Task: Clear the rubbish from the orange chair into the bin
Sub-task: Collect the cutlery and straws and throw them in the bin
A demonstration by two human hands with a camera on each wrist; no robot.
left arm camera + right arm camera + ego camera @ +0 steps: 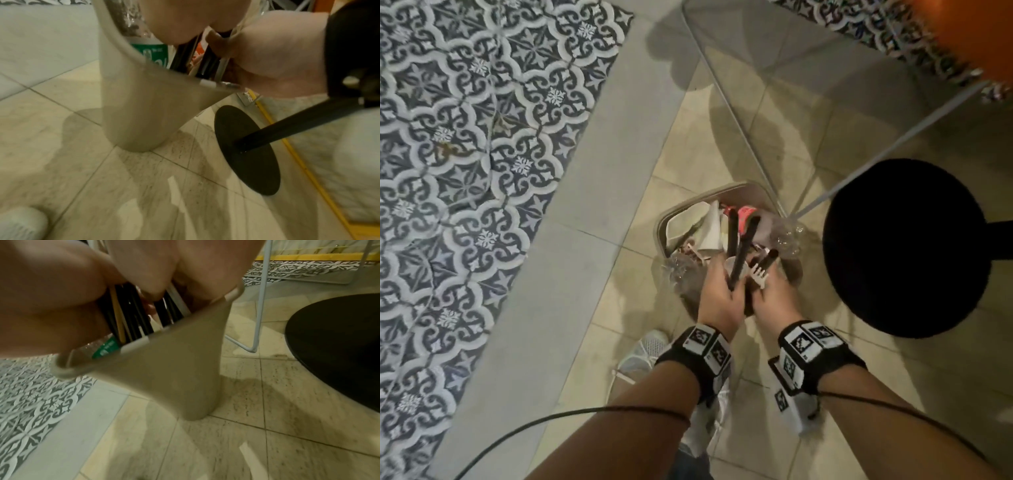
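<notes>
A beige bin stands on the floor, stuffed with white paper, a red-labelled bottle and clear plastic bottles. Both my hands hover over its near rim. My left hand grips a bundle of black sticks that point down into the bin. My right hand presses against it and holds a white plastic fork with another black stick. The wrist views show curled fingers round the black sticks just above the bin, beside a green-labelled bottle. The orange chair shows at top right.
A black round stool top sits close on the right, its black base on the floor by the bin. White wire chair legs stand behind the bin. Patterned tiles lie left. My white shoe is near.
</notes>
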